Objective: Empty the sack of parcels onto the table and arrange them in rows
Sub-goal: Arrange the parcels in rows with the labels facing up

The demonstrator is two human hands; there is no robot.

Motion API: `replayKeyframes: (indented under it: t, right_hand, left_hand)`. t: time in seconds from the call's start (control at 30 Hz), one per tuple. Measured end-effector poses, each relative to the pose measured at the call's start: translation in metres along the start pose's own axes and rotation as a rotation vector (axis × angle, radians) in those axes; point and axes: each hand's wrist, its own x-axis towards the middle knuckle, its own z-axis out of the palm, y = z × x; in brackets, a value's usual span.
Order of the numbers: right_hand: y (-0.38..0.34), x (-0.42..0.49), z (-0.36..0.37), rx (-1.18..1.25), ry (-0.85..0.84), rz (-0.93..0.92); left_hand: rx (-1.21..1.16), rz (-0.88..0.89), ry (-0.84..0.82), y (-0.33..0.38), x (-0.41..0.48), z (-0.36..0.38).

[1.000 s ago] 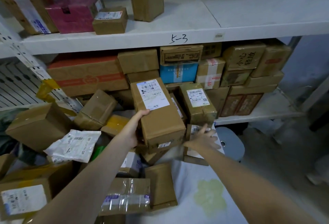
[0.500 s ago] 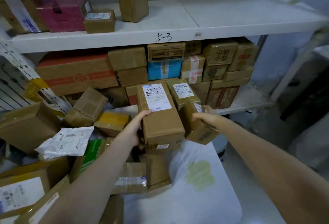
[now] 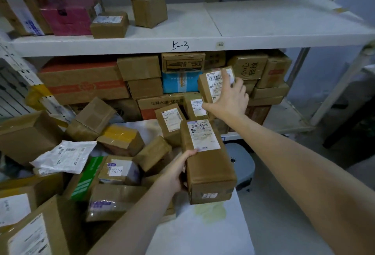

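My left hand grips the left side of a long brown box with a white label, which stands at the right edge of the white table. My right hand holds a smaller labelled brown box raised in the air in front of the lower shelf. Two upright labelled parcels stand side by side at the table's far end. Several loose cardboard parcels and a white mailer bag lie heaped over the table's left half. No sack is in view.
A white rack stands behind the table; its upper shelf, marked 5-3, bears a pink box and small cartons, its lower shelf is packed with boxes. A grey stool sits right of the table, above open floor.
My right hand has lifted the small labelled box up and away from the table toward the lower shelf. My left hand has kept its grip on the long box.
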Motion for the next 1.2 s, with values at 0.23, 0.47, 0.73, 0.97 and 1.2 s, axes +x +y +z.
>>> replayKeyframes:
  t: [0.23, 0.47, 0.73, 0.97, 1.2]
  right_hand:
    - [0.013, 0.024, 0.025, 0.155, -0.134, 0.039]
    - [0.009, 0.033, 0.044, 0.138, -0.199, -0.012]
    - [0.013, 0.050, 0.063, -0.051, -0.279, 0.040]
    - [0.003, 0.063, 0.072, 0.103, -0.449, 0.177]
    - [0.006, 0.101, 0.073, 0.226, -0.557, 0.309]
  left_hand:
    - [-0.065, -0.018, 0.033, -0.025, 0.028, 0.011]
    - [-0.074, 0.012, 0.043, -0.020, 0.054, 0.016]
    - [-0.102, -0.032, 0.058, -0.019, 0.067, 0.016]
    - [0.257, 0.374, 0.617, 0.047, 0.071, 0.007]
    - [0.751, 0.418, 0.732, 0.126, 0.122, -0.033]
